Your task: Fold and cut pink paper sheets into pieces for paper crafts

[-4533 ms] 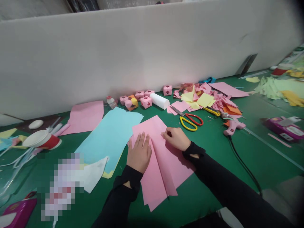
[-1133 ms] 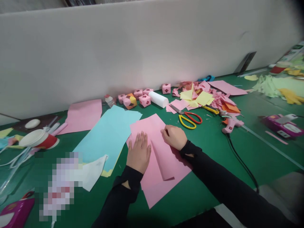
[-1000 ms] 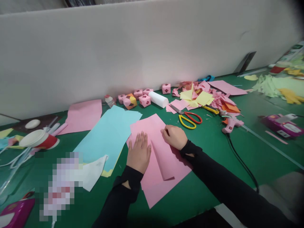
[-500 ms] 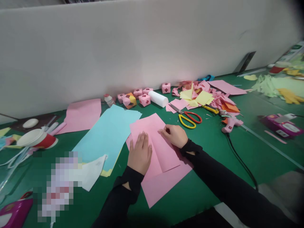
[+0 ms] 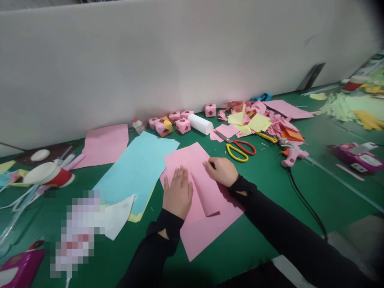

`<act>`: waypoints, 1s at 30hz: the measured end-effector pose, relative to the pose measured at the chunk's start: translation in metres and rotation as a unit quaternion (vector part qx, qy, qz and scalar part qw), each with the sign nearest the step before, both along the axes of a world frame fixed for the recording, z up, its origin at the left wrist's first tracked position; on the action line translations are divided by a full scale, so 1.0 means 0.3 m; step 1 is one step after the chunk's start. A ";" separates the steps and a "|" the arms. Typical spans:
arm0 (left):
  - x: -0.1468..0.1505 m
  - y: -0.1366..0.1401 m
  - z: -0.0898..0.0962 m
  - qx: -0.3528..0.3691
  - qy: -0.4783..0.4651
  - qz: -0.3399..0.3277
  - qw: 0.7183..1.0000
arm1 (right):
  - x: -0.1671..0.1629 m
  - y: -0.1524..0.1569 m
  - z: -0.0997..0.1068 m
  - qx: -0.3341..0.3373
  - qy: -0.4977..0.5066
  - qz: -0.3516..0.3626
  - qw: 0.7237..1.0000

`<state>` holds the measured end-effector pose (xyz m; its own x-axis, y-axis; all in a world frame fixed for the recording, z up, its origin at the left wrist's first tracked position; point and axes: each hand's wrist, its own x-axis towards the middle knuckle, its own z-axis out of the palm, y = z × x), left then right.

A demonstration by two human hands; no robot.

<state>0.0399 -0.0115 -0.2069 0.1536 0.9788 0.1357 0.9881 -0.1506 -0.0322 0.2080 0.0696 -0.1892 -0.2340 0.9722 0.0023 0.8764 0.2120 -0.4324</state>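
Note:
A sheet of pink paper lies on another pink sheet, turned at an angle to it. My left hand rests flat on the upper sheet's left part, fingers stretched out. The right-hand part of that sheet is curled up as a raised flap, creased along its left side. My right hand is closed at the flap's right edge, with curled fingers gripping the paper; the fingertips are partly hidden. Beyond it, scissors with red and yellow handles lie on the green table.
Light blue sheets lie to the left. Pink folded paper balls and a white roll stand along the white partition. Pink scraps and a pink glue gun with a black cord are right; a paper cup lies left.
My right hand has shifted slightly right, and the flap of the pink sheet has curled up more, its lower edge drawn in to the left. The left hand stays pressed flat.

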 end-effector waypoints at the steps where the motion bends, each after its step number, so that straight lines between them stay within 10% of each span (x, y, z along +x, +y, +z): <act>1: 0.000 0.000 0.000 -0.001 0.000 0.000 1.000 | 0.000 0.000 -0.001 0.001 0.000 0.001 1.000; 30: -0.020 0.019 0.009 0.011 -0.020 0.013 1.000 | 0.032 0.011 0.001 -0.043 0.050 0.055 0.996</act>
<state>0.0338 -0.0058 -0.2044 0.1221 0.9790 0.1634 0.9922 -0.1243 0.0034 0.2175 0.0728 -0.1888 -0.3415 0.9385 -0.0517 0.8012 0.2619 -0.5380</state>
